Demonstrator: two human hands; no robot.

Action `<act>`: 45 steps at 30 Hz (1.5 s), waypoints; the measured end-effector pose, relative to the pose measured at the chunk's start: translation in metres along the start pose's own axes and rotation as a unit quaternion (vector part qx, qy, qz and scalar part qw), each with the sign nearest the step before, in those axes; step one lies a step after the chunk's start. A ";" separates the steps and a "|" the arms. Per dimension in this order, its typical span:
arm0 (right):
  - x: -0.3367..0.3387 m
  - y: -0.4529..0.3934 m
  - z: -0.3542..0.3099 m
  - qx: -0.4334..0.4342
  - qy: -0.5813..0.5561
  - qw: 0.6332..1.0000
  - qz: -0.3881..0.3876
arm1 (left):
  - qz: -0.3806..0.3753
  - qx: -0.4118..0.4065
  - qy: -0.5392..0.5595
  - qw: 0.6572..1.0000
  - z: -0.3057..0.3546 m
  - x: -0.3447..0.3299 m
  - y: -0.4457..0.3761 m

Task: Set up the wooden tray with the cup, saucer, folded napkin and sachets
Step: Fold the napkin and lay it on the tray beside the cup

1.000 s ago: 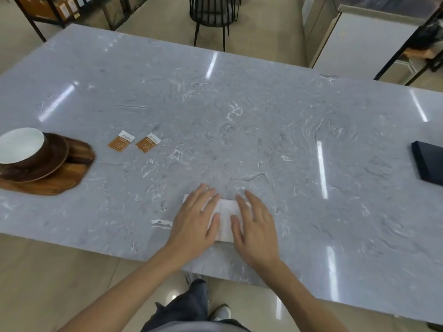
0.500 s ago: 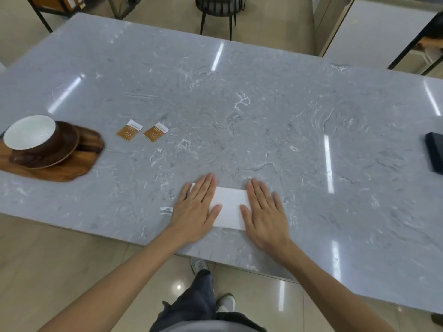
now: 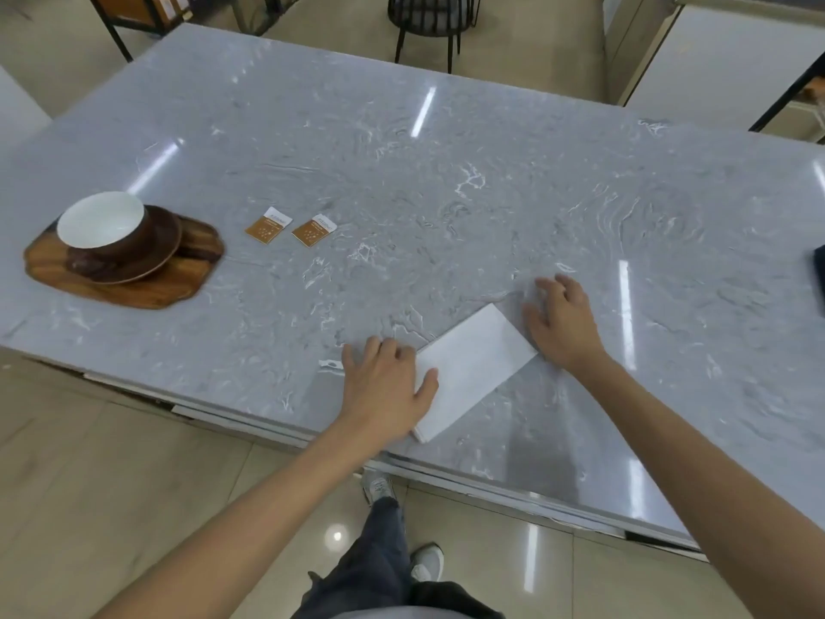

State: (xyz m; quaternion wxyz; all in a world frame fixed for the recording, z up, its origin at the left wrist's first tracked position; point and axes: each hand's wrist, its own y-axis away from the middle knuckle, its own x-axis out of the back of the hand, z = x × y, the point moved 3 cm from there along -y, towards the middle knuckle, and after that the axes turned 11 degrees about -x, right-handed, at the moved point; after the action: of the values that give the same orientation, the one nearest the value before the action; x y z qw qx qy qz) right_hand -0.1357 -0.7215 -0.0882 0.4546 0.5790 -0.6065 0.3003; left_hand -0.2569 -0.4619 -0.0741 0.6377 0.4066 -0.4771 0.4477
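A white folded napkin [image 3: 473, 368] lies flat near the front edge of the grey marble table [image 3: 446, 180]. My left hand [image 3: 386, 384] rests flat at its left end, thumb on the napkin. My right hand [image 3: 564, 323] lies at its far right end, fingers spread on the table. At the far left a wooden tray [image 3: 156, 288] carries a dark brown saucer [image 3: 152, 256] with a brown cup [image 3: 102, 223], white inside, on it. Two orange sachets [image 3: 268, 225] [image 3: 314, 230] lie side by side on the table right of the tray.
A dark flat object [image 3: 819, 279] sits at the right edge of the table. A black chair [image 3: 431, 20] stands beyond the far edge, with shelving at the back left and a white counter at the back right. My leg and shoes show below the table's front edge.
The napkin has turned from straight to diagonal. My hands have moved apart to its two ends, the right one further away from me. The camera view has shifted right.
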 end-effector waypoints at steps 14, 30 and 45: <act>-0.009 0.049 0.003 -0.186 -0.132 0.966 -0.124 | -0.193 -0.291 0.101 0.932 0.020 0.021 -0.173; 0.071 0.003 -0.014 -0.123 -0.379 0.906 -0.143 | -0.146 -0.292 0.286 0.901 0.017 0.075 -0.228; 0.005 0.070 -0.014 0.065 -0.129 0.989 0.026 | 0.054 -0.378 0.171 0.908 -0.012 0.053 -0.131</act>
State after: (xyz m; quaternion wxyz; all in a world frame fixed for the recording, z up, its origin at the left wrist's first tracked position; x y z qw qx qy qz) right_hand -0.2002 -0.7007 -0.0666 0.3264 0.6250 -0.6542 0.2736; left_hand -0.1213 -0.4764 -0.0371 0.7901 0.0257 -0.5155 0.3307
